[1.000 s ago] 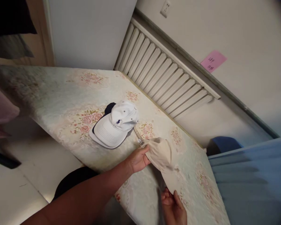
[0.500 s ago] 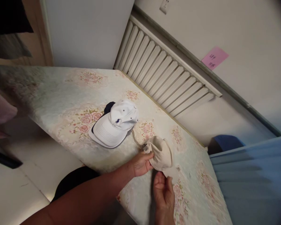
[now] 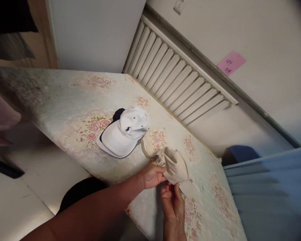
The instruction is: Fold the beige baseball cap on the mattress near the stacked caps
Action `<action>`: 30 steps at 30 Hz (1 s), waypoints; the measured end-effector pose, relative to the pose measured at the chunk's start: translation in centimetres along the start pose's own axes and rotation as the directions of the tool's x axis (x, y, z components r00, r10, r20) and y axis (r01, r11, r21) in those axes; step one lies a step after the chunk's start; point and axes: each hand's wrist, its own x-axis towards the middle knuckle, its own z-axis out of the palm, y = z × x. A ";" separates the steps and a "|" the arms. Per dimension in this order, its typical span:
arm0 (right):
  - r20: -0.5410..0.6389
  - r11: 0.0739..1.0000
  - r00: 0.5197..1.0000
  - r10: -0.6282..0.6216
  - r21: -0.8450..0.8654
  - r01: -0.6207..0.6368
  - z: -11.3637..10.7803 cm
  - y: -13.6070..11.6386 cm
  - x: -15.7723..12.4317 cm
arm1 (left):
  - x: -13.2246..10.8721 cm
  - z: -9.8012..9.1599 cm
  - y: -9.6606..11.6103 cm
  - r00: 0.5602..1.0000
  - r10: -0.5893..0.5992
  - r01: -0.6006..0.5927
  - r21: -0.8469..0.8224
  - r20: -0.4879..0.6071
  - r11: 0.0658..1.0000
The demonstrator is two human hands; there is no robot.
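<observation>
Beside the beige cap (image 3: 175, 165), white cap (image 3: 124, 132)

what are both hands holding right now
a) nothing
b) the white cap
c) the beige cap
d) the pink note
c: the left hand and right hand both grip the beige cap over the table, while the white cap lies apart, untouched, and the pink note is stuck on the wall.
</observation>
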 end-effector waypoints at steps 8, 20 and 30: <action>-0.028 0.999 0.999 -0.032 0.020 0.033 -0.3 -0.8 -0.1 | -0.1 -0.3 0.1 0.999 -0.017 0.020 0.081 -0.040 0.997; -0.006 0.999 1.000 -0.005 -0.052 0.005 -3.9 -0.2 -2.6 | -3.5 -1.4 -3.8 0.996 -0.021 0.037 0.176 -0.091 0.984; 0.060 0.997 0.998 0.034 -0.065 -0.030 -9.2 -0.4 -4.0 | -5.4 -3.7 -6.6 0.986 -0.120 0.159 0.419 -0.119 0.894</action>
